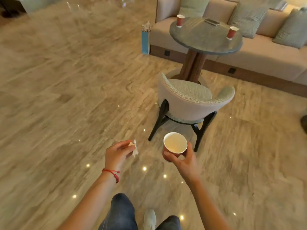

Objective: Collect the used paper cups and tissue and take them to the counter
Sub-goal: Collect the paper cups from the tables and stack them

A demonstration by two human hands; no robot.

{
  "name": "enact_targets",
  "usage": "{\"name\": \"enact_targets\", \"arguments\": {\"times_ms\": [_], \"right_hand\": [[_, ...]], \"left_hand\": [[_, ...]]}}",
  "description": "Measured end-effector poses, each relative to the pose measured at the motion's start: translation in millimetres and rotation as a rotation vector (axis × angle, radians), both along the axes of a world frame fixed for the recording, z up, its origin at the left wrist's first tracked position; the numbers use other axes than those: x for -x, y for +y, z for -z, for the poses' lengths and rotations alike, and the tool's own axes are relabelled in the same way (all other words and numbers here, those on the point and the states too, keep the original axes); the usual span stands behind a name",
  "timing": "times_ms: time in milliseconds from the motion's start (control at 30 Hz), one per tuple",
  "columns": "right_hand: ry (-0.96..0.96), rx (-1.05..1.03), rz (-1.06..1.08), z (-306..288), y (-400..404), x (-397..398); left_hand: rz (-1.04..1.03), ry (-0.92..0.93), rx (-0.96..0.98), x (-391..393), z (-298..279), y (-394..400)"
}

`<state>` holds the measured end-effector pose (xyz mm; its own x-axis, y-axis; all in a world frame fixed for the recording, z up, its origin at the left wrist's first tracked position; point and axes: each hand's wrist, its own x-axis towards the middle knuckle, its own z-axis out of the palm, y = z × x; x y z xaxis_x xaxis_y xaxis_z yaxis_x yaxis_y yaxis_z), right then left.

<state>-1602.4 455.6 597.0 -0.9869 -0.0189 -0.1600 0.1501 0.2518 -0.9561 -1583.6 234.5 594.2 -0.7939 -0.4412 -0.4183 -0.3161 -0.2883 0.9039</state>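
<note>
Right hand (184, 159) grips a cup (174, 144), left hand (118, 153) pinches a tissue (135, 148); two cups (180, 20) stand on the worktop (206, 39) beyond the chair (191, 100).

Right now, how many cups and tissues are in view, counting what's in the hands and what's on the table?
Paper cups: 3. One in the right hand at, two on the round table at and.
Tissues: 1, in the left hand at.
Total: 4.

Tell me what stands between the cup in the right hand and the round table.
In the head view, a padded chair stands between the held cup in the right hand and the round table.
</note>
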Motion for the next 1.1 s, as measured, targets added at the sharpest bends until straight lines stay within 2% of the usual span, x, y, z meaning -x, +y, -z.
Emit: {"name": "enact_targets", "arguments": {"times_ms": [200, 400, 633, 833, 1100], "right_hand": [[-0.012, 0.029, -0.075, 14, -55, 90], [0.003, 0.048, -0.070, 23, -129, 200], [0.023, 0.032, -0.053, 8, -203, 318], [0.008, 0.014, -0.054, 10, -233, 409], [0.017, 0.056, -0.011, 19, -256, 573]], "left_hand": [[-0.084, -0.010, 0.003, 73, 6, -51], [-0.127, -0.016, 0.003, 181, 13, -123], [-0.135, -0.026, 0.014, 303, 0, -201], [-0.090, -0.031, -0.027, 395, -1, -230], [-0.071, -0.005, -0.007, 561, 3, -252]]}}
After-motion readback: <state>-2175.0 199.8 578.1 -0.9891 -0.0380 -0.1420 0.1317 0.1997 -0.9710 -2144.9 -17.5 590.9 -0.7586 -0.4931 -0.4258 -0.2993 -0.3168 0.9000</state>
